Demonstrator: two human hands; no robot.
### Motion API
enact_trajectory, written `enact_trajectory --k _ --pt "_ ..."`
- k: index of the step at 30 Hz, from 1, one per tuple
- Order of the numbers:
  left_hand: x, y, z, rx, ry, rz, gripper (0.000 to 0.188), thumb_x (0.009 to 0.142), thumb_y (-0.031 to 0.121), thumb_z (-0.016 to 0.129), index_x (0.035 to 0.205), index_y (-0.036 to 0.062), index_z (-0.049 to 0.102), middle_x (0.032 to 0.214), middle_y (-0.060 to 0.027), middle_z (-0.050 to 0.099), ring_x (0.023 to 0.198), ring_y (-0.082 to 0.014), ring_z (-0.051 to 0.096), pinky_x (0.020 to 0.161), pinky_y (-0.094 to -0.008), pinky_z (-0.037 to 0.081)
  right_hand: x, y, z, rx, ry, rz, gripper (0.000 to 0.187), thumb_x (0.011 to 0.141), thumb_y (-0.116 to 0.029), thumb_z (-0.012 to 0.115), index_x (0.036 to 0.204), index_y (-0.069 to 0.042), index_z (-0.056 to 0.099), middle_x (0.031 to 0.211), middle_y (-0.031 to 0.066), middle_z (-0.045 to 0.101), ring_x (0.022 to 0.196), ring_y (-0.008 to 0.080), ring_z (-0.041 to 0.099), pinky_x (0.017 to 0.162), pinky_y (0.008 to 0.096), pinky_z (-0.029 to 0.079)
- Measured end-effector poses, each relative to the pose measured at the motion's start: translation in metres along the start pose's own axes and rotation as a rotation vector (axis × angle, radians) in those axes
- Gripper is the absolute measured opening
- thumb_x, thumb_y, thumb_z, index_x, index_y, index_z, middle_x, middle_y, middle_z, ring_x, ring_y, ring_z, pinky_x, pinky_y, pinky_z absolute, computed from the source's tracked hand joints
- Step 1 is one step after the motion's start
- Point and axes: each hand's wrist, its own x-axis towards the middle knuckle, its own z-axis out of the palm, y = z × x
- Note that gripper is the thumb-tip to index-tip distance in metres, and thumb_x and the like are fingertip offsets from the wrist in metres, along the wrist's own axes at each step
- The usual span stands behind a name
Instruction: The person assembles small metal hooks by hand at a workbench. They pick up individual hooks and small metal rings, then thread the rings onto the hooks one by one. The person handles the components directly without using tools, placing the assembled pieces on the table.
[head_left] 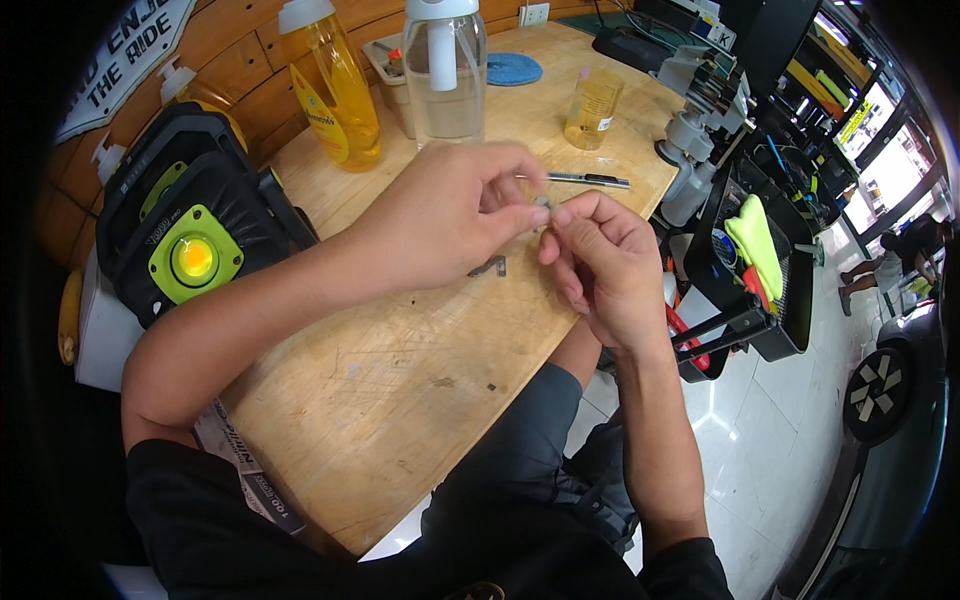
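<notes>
Over the wooden table [400, 375], my left hand [455, 200] and my right hand [610, 250] meet, fingertip to fingertip. A tiny grey piece [543, 202] is pinched between the thumbs and forefingers; its kind is too small to tell. Both hands are closed, the right with its lower fingers curled. Just beyond them lies a slim utility knife [595, 180], partly hidden behind the left fingers. Small dark grey scraps [490, 267] rest on the wood under my hands, and another dark bit [491, 387] is nearer to me.
At left stands a black-and-green work light [195, 258], lit. Along the back are a yellow liquid bottle [335, 95], a clear water bottle [445, 85], a blue round pad [513, 69] and an amber cup [593, 110]. Off the right edge is a black cart [785, 325] with a green cloth [755, 247].
</notes>
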Motion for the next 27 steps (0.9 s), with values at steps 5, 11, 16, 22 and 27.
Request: enact_trajectory --k 5,11,16,22,27 --pt "-0.001 0.000 -0.003 0.226 0.165 0.338 0.020 0.090 0.004 0.071 0.110 0.0025 0.074 0.086 -0.0073 0.071 0.076 -0.0145 0.069 0.067 -0.0265 0.054 0.001 0.001 -0.002 0.016 -0.010 0.012 0.018 0.102 -0.017 0.063 0.096 0.000 0.062 0.073 0.0050 0.065 0.046 0.0061 0.047 0.041 0.0211 0.031" --pt "0.000 0.003 0.001 0.030 0.106 0.084 0.015 0.094 0.007 0.070 0.106 -0.0024 0.073 0.087 -0.0056 0.073 0.073 -0.0103 0.067 0.066 -0.0251 0.055 0.002 0.002 -0.003 0.031 -0.010 0.013 0.019 0.103 -0.017 0.061 0.096 0.000 0.061 0.074 0.0048 0.064 0.046 0.0063 0.048 0.041 0.0211 0.032" --pt "0.002 0.002 -0.003 -0.259 -0.067 -0.166 0.017 0.099 0.012 0.067 0.106 -0.0027 0.071 0.086 -0.0052 0.071 0.074 -0.0067 0.065 0.065 -0.0225 0.054 0.002 0.002 0.002 0.026 0.040 -0.016 0.018 0.104 -0.015 0.059 0.097 0.001 0.062 0.074 0.0045 0.063 0.047 0.0061 0.048 0.041 0.0210 0.033" --pt "0.001 0.002 0.000 -0.114 0.010 -0.128 0.015 0.099 0.011 0.065 0.098 -0.0032 0.069 0.080 -0.0037 0.068 0.072 -0.0075 0.063 0.062 -0.0244 0.053 0.001 0.004 0.006 -0.040 0.093 -0.044 0.017 0.101 -0.013 0.060 0.101 0.004 0.063 0.072 0.0050 0.063 0.046 0.0071 0.048 0.041 0.0214 0.033" --pt "-0.002 0.008 0.001 0.117 0.026 0.054 0.013 0.095 0.008 0.065 0.093 -0.0044 0.066 0.076 -0.0048 0.065 0.069 -0.0099 0.061 0.059 -0.0267 0.050 -0.001 -0.002 0.004 0.013 0.077 -0.017 0.015 0.097 -0.010 0.062 0.100 0.005 0.064 0.072 0.0065 0.065 0.045 0.0083 0.049 0.040 0.0219 0.034"
